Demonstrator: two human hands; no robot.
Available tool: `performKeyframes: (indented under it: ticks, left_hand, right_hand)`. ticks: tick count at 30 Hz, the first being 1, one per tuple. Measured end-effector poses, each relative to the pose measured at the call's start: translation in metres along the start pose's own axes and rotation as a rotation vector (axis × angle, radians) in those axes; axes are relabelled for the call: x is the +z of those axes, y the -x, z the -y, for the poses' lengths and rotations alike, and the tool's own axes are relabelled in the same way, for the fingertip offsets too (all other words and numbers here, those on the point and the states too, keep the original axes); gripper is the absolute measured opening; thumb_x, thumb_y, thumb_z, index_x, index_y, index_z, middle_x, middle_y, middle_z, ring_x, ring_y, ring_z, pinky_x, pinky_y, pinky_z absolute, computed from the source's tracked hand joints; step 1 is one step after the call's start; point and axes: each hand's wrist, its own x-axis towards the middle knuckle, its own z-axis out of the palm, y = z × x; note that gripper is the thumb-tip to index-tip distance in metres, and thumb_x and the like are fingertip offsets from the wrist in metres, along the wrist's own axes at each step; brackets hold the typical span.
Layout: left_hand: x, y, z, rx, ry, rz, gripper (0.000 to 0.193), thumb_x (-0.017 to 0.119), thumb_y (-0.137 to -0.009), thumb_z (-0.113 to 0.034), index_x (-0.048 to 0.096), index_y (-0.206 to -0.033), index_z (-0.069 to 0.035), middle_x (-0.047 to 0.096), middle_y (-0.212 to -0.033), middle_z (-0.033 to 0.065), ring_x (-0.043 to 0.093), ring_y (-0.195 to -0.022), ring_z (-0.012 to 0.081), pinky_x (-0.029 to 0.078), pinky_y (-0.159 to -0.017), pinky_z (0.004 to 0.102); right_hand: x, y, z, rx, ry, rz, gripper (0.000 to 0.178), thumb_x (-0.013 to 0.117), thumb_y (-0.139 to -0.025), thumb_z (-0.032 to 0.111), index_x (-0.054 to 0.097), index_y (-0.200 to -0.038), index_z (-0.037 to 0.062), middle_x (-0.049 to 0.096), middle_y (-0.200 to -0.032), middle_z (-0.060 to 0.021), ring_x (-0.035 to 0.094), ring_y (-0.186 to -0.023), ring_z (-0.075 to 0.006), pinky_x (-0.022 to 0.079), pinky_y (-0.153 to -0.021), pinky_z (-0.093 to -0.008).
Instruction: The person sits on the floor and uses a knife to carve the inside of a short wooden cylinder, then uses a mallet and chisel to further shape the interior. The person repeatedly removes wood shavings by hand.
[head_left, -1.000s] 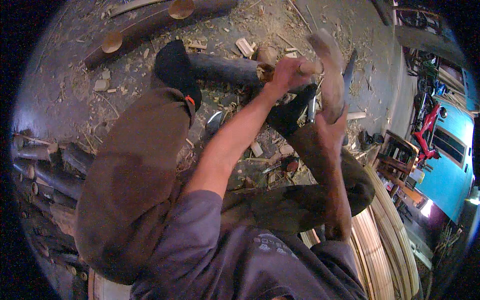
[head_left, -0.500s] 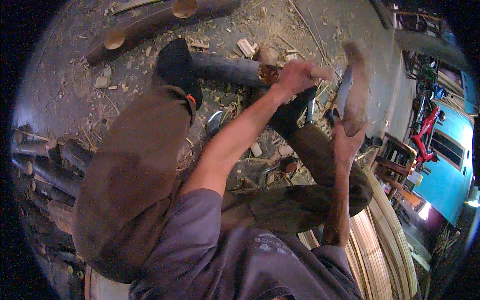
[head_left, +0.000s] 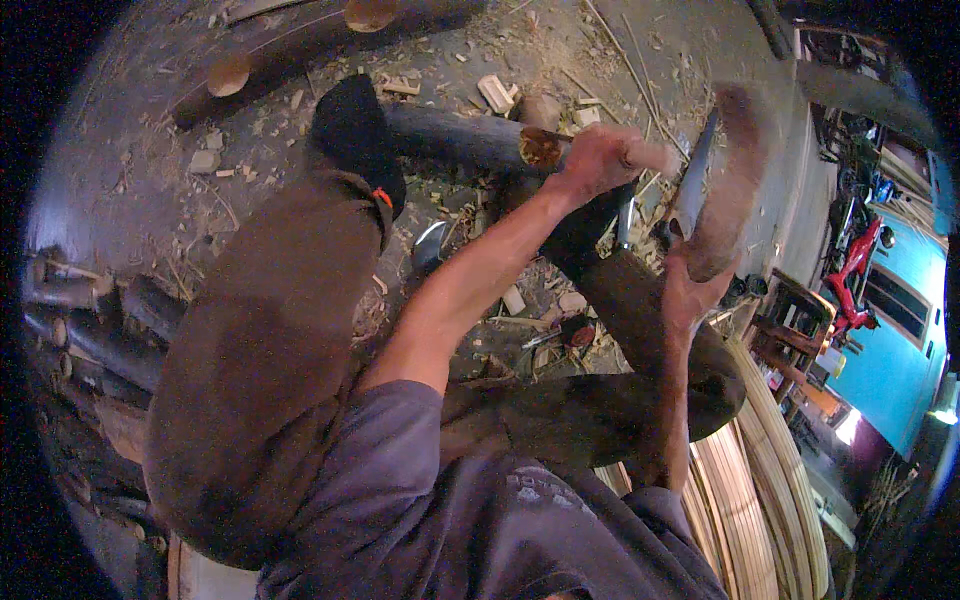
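My left hand [head_left: 600, 160] is closed around a pale, rounded wooden handle [head_left: 652, 156], whose end sticks out on the right. Beyond my fist, a narrow dark piece reaches the hollowed, cut end of a grey log [head_left: 460, 138]; whether it belongs to that handle I cannot tell. In my right hand [head_left: 692, 295] is a thick, curved wooden club [head_left: 735, 185], its far end blurred. Beside the club lies a long bluish blade [head_left: 694, 175]; I cannot tell whether my hand holds it too. My dark-shod feet [head_left: 350, 125] are close to the log.
Wood chips [head_left: 495, 94] litter the floor. A curved metal blade [head_left: 430, 243] lies between my legs, near a small red object [head_left: 577, 330]. A larger log [head_left: 290, 68] lies far left, stacked logs [head_left: 90, 330] at left, bundled slats [head_left: 770, 480] at right.
The curved club in my right hand has swung a little to the right, away from my left fist. My left hand and its handle have shifted only slightly.
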Motion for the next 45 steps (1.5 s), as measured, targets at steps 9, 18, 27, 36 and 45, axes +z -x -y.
performKeyframes:
  ticks: [9,18,27,36,45]
  left_hand:
    - [-0.012,-0.019,0.028,0.018,0.055,0.259,0.029,0.069,-0.068,-0.033,0.066,-0.082,-0.009,0.065,-0.076,0.0165,0.063,-0.074,0.037,0.05,-0.066,0.0448]
    - [-0.039,-0.043,-0.085,-0.038,-0.007,0.359,0.034,0.065,-0.078,-0.041,0.066,-0.087,-0.008,0.064,-0.083,0.0193,0.062,-0.081,0.0376,0.049,-0.069,0.044]
    - [-0.12,-0.014,0.048,0.097,-1.104,0.786,0.048,0.079,-0.059,-0.036,0.066,-0.098,-0.01,0.065,-0.096,0.012,0.059,-0.098,0.0321,0.047,-0.087,0.0431]
    - [-0.129,0.054,0.048,0.073,-1.087,0.521,0.057,0.076,-0.062,-0.025,0.054,-0.111,-0.008,0.059,-0.104,0.01,0.056,-0.104,0.0324,0.045,-0.083,0.0423]
    - [-0.117,0.072,0.044,0.258,-1.203,0.211,0.04,0.058,-0.076,-0.009,0.052,-0.115,-0.003,0.054,-0.105,0.0093,0.051,-0.099,0.0261,0.045,-0.085,0.0374]
  right_hand:
    - [-0.005,0.012,-0.016,0.203,-0.016,0.184,0.07,0.063,-0.074,0.015,0.033,-0.135,-0.0022,0.055,-0.114,-0.0176,0.054,-0.1,-0.0255,0.042,-0.089,-0.0346]
    - [-0.165,0.0,0.032,0.548,-0.501,-0.197,0.051,0.066,-0.08,0.012,0.041,-0.122,0.0005,0.057,-0.085,-0.0064,0.056,-0.079,-0.0139,0.047,-0.067,-0.0257]
    - [-0.211,-0.002,0.026,0.297,-1.488,-0.088,0.021,0.056,-0.089,0.028,0.049,-0.092,0.0083,0.048,-0.08,-0.0003,0.049,-0.066,-0.0103,0.047,-0.059,-0.0269]
    - [-0.205,0.001,0.022,0.375,-1.637,-0.083,0.025,0.051,-0.091,0.021,0.044,-0.107,0.004,0.043,-0.083,-0.0035,0.047,-0.07,-0.0114,0.045,-0.061,-0.0279]
    - [-0.199,-0.001,0.023,0.307,-1.618,-0.058,0.025,0.057,-0.087,0.022,0.047,-0.102,0.0047,0.051,-0.082,-0.0057,0.05,-0.066,-0.0145,0.044,-0.057,-0.0297]
